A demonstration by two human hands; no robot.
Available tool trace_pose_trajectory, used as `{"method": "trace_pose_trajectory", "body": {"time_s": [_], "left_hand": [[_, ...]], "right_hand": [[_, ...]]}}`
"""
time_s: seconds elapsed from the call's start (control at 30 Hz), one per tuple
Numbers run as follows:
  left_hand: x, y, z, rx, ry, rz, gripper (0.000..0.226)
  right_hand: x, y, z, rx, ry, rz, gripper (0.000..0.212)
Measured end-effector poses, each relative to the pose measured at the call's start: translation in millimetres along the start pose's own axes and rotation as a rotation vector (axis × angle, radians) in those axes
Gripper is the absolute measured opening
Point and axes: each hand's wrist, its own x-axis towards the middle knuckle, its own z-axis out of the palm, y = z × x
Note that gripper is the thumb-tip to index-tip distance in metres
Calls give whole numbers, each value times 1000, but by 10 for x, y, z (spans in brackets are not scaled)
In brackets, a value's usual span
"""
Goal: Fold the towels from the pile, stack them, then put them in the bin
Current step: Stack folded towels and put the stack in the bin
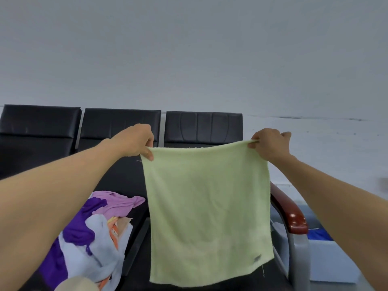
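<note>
A pale green towel hangs flat and unfolded in the air in front of me. My left hand pinches its top left corner and my right hand pinches its top right corner. The towel's lower edge hangs just above the black seat. A pile of crumpled towels, purple, lilac, light blue and orange, lies on the seat at the lower left. A light blue bin stands on the floor at the right, beyond the armrest, with something blue inside.
A row of three black padded seats stands against a grey wall. A red-brown armrest on a grey metal frame closes the bench's right end, between the towel and the bin.
</note>
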Motion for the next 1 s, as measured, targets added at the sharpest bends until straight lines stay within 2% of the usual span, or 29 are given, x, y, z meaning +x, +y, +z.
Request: {"method": "trace_pose_trajectory", "body": {"time_s": [0.2, 0.6, 0.7, 0.8, 1.0], "left_hand": [[38, 94, 81, 25, 48, -16, 12], [32, 34, 17, 108, 4, 23, 12], [35, 45, -64, 111, 18, 3, 14], [59, 37, -77, 86, 46, -33, 3], [211, -10, 236, 47, 84, -111, 19]], "right_hand": [[-99, 34, 34, 107, -56, 43, 13], [-107, -16, -38, 55, -119, 19, 26], [-57, -25, -116, 97, -102, 31, 23], [-16, -27, -148, 152, -99, 56, 17], [57, 23, 110, 252, -108, 105, 12]]}}
